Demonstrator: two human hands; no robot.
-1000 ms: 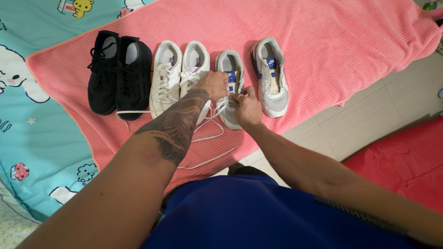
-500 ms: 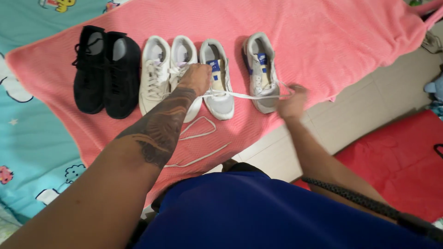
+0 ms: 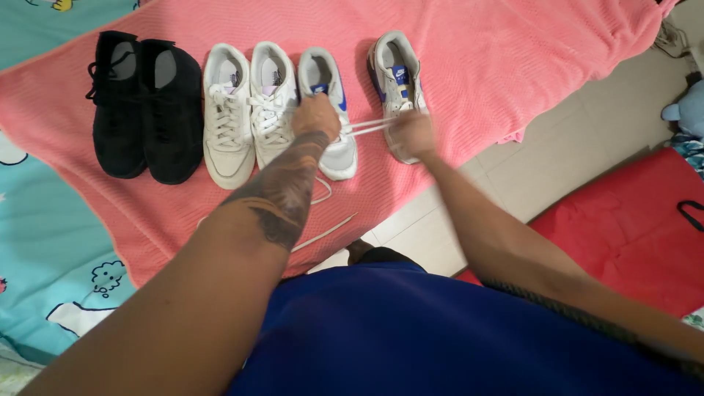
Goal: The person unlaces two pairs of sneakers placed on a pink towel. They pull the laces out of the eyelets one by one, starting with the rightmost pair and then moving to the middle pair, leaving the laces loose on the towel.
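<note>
The left hand (image 3: 317, 117) rests on the middle of a grey and white sneaker with blue trim (image 3: 328, 110), its fingers closed over the lacing area. The right hand (image 3: 412, 134) sits just to the right of that shoe, fingers pinched together on a white shoelace (image 3: 367, 126). The lace runs taut, as a doubled strand, from under the left hand across to the right hand. The right hand is blurred, so the exact pinch cannot be made out.

The held sneaker stands toe toward the person on a pink towel (image 3: 513, 66). Its mate (image 3: 396, 81), of the same grey, white and blue, stands just to its right, partly behind the right hand. To the left of the held shoe stands a pair of white sneakers (image 3: 249, 110), laced, the nearer one touching the left hand's side. Further left stands a pair of black sneakers (image 3: 143, 103), side by side.

A loose white lace (image 3: 326, 232) lies on the towel near the person, below the left forearm. The towel lies over a turquoise cartoon-print sheet (image 3: 44, 242). A tiled floor (image 3: 587, 154) shows to the right, with a red mat (image 3: 631, 227) on it.
</note>
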